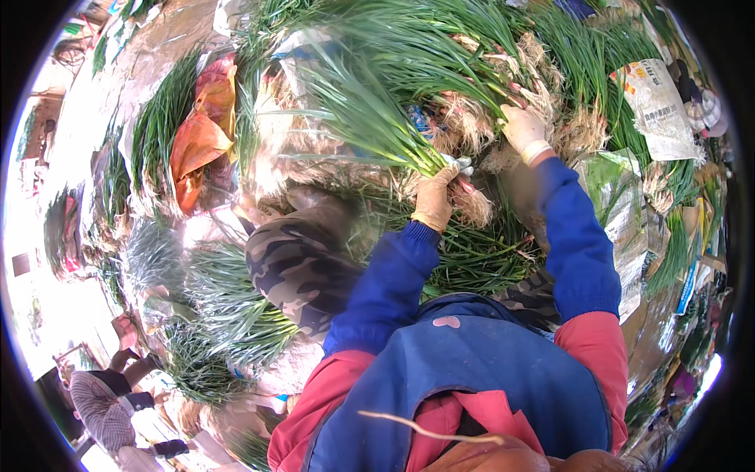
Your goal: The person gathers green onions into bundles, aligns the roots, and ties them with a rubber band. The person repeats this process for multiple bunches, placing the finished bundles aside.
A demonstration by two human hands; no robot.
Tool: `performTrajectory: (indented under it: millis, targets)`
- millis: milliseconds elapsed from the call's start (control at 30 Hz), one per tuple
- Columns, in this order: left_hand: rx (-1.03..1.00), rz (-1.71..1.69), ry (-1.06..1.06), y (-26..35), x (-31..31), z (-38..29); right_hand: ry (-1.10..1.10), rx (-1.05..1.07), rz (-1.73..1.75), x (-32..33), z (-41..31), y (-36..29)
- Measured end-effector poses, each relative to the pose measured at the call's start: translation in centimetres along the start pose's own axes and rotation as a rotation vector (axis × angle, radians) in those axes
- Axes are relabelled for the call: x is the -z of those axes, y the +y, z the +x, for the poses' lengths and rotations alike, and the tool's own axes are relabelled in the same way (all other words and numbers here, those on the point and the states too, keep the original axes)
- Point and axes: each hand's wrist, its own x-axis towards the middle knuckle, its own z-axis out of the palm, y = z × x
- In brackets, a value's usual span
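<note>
My left hand (435, 197), in a tan glove, is closed around a bunch of green garlic (422, 150). Its long leaves fan out to the upper left. Pale roots (473, 205) hang below the fist, and whitish fingertips show at its far side. My right hand (525, 128), also gloved, reaches farther out to the large pile of green garlic (436, 53). Its fingers are curled on a stalk near the pinkish stem bases; the palm side is hidden. Cut or loose green leaves (483, 253) lie between my legs.
An orange plastic bag (197, 141) lies left of the pile. A white woven sack (660, 112) bearing print lies at the right. More leafy bunches (242, 312) rest beside my camouflage-trousered leg (301, 259). Another person (103, 407) bends over at the lower left.
</note>
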Motion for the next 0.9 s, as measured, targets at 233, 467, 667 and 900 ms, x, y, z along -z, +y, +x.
performTrajectory:
  millis: [233,467,667,900]
  targets:
    - [0.024,-0.079,0.088,-0.2,0.8,0.8,-0.367,0.024,1.203,8.4,-8.3,-2.2]
    - [-0.010,-0.130,0.129,0.0,1.3,1.0,0.122,0.093,1.478,19.7,-13.0,-1.3]
    - [0.004,-0.220,0.083,0.4,2.2,1.0,0.615,0.089,1.065,25.3,-7.6,7.1]
    - [0.053,-0.370,0.112,1.1,1.2,1.1,0.465,-0.143,0.115,15.7,2.1,17.5]
